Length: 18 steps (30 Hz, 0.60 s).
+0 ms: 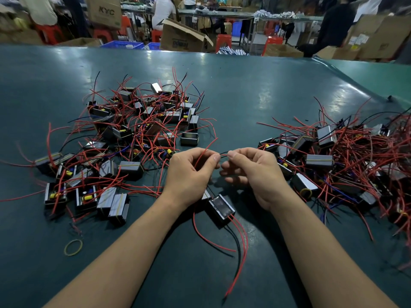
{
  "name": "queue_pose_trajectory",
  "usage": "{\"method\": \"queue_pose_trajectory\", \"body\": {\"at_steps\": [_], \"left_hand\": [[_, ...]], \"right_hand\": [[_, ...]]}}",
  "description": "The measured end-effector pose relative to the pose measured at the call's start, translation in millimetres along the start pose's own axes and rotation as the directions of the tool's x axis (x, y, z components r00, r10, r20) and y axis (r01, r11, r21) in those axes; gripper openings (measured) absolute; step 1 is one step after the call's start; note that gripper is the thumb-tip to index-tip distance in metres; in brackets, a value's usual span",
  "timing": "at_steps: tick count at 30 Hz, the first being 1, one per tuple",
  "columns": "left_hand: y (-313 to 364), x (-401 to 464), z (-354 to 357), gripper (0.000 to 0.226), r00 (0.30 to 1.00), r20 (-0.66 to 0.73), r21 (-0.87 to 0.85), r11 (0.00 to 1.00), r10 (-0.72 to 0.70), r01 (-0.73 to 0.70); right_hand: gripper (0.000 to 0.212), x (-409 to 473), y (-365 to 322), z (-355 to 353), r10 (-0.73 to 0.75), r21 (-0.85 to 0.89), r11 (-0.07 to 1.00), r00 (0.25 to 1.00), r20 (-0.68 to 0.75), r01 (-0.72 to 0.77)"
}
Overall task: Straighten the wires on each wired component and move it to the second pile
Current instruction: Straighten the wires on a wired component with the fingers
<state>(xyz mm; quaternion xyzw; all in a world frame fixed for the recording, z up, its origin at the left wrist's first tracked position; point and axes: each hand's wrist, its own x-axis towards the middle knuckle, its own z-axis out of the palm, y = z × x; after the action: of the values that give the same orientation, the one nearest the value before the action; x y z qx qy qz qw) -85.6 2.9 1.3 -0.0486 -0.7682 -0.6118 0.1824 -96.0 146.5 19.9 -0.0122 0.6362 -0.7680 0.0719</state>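
Step in hand: wire straightening. Left hand (189,172) pinched a red wire (205,151); right hand (251,167) pinched a black wire (224,153), fingertips nearly meeting. The wired box (220,208) lay on the green table (244,90) between the wrists, with four wires trailing toward the viewer. Next, probably: draw the fingers along each lead, then carry the box to a pile. Piles: two, left pile (133,130) and right pile (344,156), boxes too tangled to count. Loose rubber band (73,247): one.
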Motion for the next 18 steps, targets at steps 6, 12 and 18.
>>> {"method": "queue_pose_trajectory", "body": {"at_steps": [6, 12, 18], "left_hand": [[0.1, 1.5, -0.7, 0.009, 1.000, -0.004, -0.007, 1.000, -0.003, 0.003], [-0.1, 3.0, -1.9, 0.012, 1.000, 0.001, -0.063, 0.998, -0.028, 0.028], [-0.5, 4.1, -1.9, 0.011, 0.999, -0.039, -0.064, 0.998, -0.025, 0.022]], "right_hand": [[0.012, 2.9, 0.4, 0.7, 0.000, 0.033, 0.999, 1.000, -0.031, 0.001], [0.012, 3.1, 0.4, -1.4, 0.005, 0.026, 1.000, 1.000, 0.013, -0.005], [0.006, 4.5, 4.3, -2.1, -0.022, 0.020, 1.000, 1.000, 0.014, 0.022]]}}
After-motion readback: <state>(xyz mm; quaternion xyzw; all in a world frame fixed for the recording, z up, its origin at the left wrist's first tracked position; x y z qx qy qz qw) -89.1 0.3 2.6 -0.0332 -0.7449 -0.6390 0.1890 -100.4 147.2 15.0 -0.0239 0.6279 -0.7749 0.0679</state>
